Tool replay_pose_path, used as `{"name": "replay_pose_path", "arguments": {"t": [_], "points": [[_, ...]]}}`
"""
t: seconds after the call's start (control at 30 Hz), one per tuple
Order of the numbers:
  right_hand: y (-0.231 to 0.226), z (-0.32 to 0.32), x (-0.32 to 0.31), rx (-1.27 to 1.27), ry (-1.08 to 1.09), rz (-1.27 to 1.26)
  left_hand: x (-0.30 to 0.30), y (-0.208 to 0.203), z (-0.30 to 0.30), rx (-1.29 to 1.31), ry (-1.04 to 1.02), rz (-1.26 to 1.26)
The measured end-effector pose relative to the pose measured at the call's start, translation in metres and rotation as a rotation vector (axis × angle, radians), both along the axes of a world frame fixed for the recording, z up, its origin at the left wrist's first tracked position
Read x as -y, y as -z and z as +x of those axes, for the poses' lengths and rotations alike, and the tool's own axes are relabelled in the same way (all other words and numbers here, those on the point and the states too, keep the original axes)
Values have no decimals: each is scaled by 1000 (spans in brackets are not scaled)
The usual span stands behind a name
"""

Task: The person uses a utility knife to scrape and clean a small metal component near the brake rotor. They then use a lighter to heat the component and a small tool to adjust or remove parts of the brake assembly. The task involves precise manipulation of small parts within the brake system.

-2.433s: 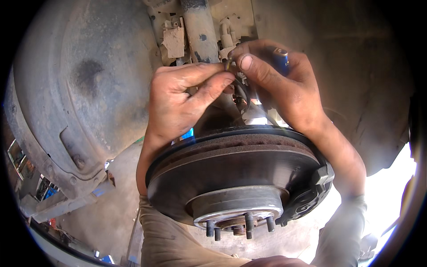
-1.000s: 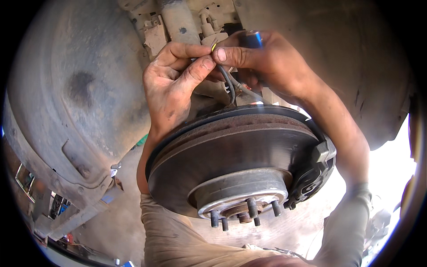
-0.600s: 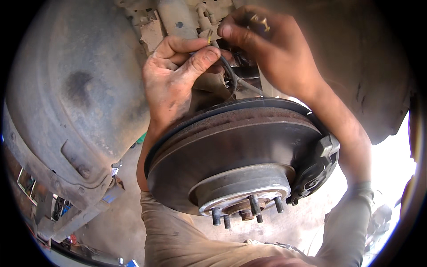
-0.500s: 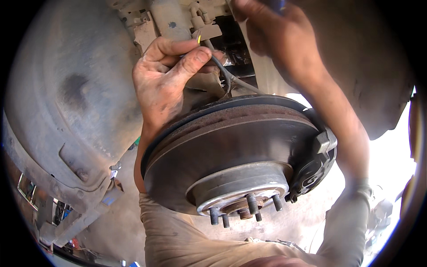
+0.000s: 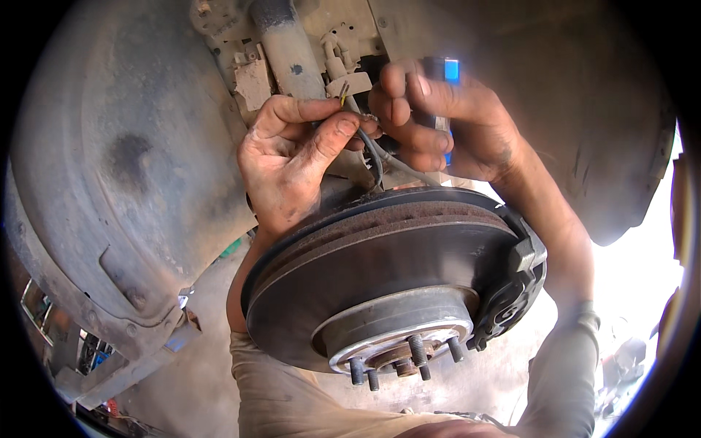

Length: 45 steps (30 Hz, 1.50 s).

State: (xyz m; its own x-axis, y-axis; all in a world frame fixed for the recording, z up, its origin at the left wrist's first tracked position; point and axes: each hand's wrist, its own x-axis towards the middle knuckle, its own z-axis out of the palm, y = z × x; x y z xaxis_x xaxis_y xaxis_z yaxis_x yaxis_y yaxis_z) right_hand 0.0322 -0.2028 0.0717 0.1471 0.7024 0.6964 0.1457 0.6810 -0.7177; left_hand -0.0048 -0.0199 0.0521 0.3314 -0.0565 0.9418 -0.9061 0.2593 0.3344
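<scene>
My left hand (image 5: 288, 157) is above the brake disc (image 5: 394, 252), its thumb and forefinger pinched on a dark grey cable (image 5: 372, 152). Thin wire ends (image 5: 343, 93), one yellow and one dark, stick up past the fingertips. Close by on the right, my right hand (image 5: 475, 109) is curled around a slim blue and black tool (image 5: 452, 71); its exact kind is mostly hidden by the fingers. The right fingertips come near the left ones, with the wire ends between the hands.
The wheel hub (image 5: 398, 343) with several studs faces me below the disc. A brake caliper (image 5: 507, 296) sits at the disc's right edge. A strut (image 5: 281, 44) rises behind my hands, and the wheel-arch liner (image 5: 131, 146) curves along the left.
My right hand has come down and closer to my left hand, bringing the blue tool into clearer view. The left hand keeps its pinch on the cable. The whole view has shifted slightly.
</scene>
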Motion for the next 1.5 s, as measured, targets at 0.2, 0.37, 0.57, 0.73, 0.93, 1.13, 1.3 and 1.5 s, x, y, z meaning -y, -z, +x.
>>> {"name": "replay_pose_path", "arguments": {"t": [0.2, 0.37, 0.57, 0.73, 0.93, 1.13, 1.3, 1.5], "points": [[-2, -8, 1, 41, 280, -57, -3, -3, 1, -64, 18, -2], [-5, -22, -1, 108, 620, 30, -7, -9, -1, -116, -32, 29], [-3, -21, -3, 72, 733, 123, -7, -6, -4, -111, 32, 80], [-4, -19, 1, 44, 607, 154, -7, -5, -5, -113, 26, 88], [-1, -4, 10, -47, 166, 131, -7, -4, -4, -62, -3, 142], [-1, 5, 9, -6, -34, 78, -7, -3, -4, -73, -9, 113], [2, 6, 8, -32, -127, 80, -5, -3, -7, -102, -21, 116], [3, 11, 10, -92, -306, 23, -4, -4, -11, -175, 49, 60]]}}
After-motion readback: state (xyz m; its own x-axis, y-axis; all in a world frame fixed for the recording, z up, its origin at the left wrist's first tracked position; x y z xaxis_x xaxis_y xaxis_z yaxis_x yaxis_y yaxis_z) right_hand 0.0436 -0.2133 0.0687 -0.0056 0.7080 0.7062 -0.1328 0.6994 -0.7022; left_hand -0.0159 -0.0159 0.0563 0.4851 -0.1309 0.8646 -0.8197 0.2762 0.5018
